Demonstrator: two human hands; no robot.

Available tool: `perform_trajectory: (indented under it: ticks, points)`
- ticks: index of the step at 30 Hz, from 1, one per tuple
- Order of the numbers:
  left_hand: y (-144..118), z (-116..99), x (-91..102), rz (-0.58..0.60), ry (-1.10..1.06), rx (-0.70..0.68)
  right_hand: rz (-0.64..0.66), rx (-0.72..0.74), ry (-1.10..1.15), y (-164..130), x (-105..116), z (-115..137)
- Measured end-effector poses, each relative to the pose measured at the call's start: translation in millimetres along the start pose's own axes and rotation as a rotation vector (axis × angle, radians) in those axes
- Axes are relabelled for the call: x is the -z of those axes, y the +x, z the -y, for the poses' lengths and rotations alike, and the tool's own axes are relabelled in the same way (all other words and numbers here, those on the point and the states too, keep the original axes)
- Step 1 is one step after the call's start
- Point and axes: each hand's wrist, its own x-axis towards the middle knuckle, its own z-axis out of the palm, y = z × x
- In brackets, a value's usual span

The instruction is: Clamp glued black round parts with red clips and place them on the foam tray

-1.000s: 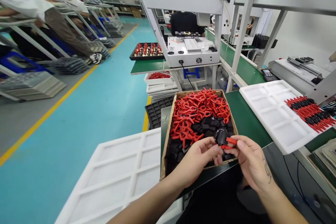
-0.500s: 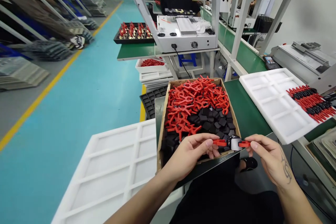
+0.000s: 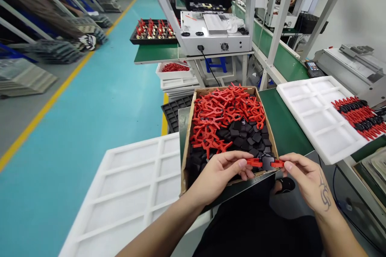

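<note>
Over the near edge of the cardboard box, my left hand (image 3: 221,172) pinches a red spring clamp (image 3: 255,162) between thumb and fingers. My right hand (image 3: 306,180) pinches another red clamp (image 3: 277,164) on the other side. Between the two clamps sits a small black piece (image 3: 267,162) with a flat dark face and a rounded upper edge; its exact kind is unclear. The clamps' grip on it is partly covered by my fingers. Below and beyond lie a heap of red clamps (image 3: 226,108) and many small black square pieces (image 3: 241,134).
The cardboard box (image 3: 184,168) rests on a green table (image 3: 285,124). To the right, a white compartment tray (image 3: 322,128) bears rows of red clamps with black pieces. Another white tray (image 3: 126,180) lies at left. A white machine (image 3: 211,44) stands ahead, with a person seated behind it.
The black piece's face has gone from pale and reflective to dark, as if slightly tilted. Both hands keep their pinch on the clamps. The view has shifted slightly.
</note>
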Motion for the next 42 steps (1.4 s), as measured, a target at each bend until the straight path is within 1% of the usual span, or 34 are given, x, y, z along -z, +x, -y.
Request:
perform_trajectory:
  ticks: [10, 16, 21, 29, 42]
  points:
    - [-0.2, 2.2, 0.3, 0.001, 0.022, 0.001, 0.006, 0.010, -0.003, -2.0, -3.8, 0.2]
    - [-0.5, -2.7, -3.0, -0.010, -0.001, 0.015, -0.008, 0.006, -0.009, -1.6, -2.2, -1.4]
    - [-0.1, -4.2, -5.2, 0.004, -0.026, 0.019, 0.012, 0.020, -0.011, -2.4, -0.7, -3.1]
    - [-0.7, -0.8, -2.7, 0.011, -0.017, 0.036, 0.003, -0.030, -0.003, -4.9, 0.2, -6.6]
    - [-0.1, -1.0, -2.1, -0.001, -0.003, 0.032, 0.004, 0.005, -0.001, -4.8, -1.8, -3.1]
